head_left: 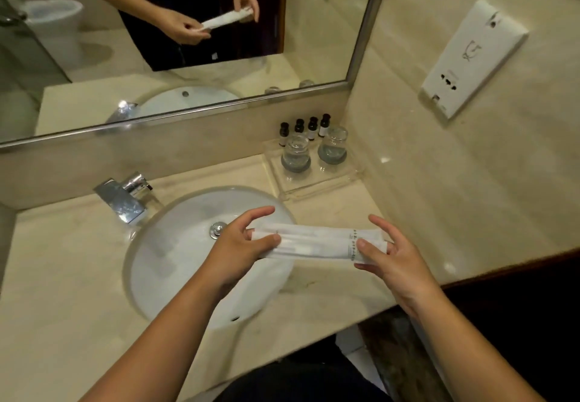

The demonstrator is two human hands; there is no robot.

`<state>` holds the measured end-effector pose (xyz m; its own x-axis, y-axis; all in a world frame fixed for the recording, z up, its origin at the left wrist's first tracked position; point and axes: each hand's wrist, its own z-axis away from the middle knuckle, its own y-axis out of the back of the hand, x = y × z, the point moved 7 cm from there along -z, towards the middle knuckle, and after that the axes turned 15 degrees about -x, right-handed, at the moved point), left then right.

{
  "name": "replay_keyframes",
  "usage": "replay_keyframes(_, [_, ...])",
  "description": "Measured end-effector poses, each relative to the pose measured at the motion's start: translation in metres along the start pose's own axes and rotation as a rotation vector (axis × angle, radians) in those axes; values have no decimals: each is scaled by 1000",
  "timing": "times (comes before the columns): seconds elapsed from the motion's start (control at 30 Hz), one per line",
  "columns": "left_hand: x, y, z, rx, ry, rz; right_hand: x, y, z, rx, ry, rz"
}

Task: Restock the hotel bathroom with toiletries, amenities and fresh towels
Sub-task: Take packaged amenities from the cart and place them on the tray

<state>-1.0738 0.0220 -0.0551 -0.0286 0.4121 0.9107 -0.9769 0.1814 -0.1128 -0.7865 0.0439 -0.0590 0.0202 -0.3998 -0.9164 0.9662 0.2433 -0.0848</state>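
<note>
The white packets (317, 242) are long and flat, and we hold them stretched between our two hands, over the right edge of the sink (175, 263). There look to be two of them, one lying along the other, but we cannot be sure. Our left hand (241, 244) pinches the left end, with the thumb on top and the fingers curled under. Our right hand (389, 254) pinches the right end, where some small dark print runs across the wrapper. The first finger of the right hand sticks out and does not touch the packets.

The counter (62, 276) under our hands is pale and shiny. Past our left hand, toward the wall, sits the silver tap (124, 196). The round drain plug (217, 229) shows just beside our left thumb.

Beyond our right hand, in the corner, is a clear tray (314, 181). On it stand two glasses (295, 152), mouth down, and behind them four little dark bottles (306, 126) in a row.

Up on the wall to the right of our right hand hangs a white box (470, 59).

In the mirror (125, 65) past our hands we see both hands holding the packets.
</note>
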Motion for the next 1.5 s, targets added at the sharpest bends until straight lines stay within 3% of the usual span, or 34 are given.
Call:
replay_keyframes(0.33, [-7, 26, -26, 199, 51, 145, 4, -9, -81, -184, -176, -143])
replay_keyframes(0.63, [-24, 45, -56, 339, 91, 252, 37, 2, -169, -147, -464, -602])
replay_keyframes(0.83, [-39, 57, -61, 384, 130, 276, 62, -9, -214, -145, -543, -587])
replay_keyframes(1.03, [-44, 75, -61, 412, 178, 277, 76, -16, -238, -38, -549, -668])
replay_keyframes(1.3, [-39, 91, -60, 440, 165, 313, 72, -22, -237, -12, -526, -684])
replay_keyframes(1.5, [-42, 106, -55, 488, 152, 336, 95, -15, -211, -3, -612, -591])
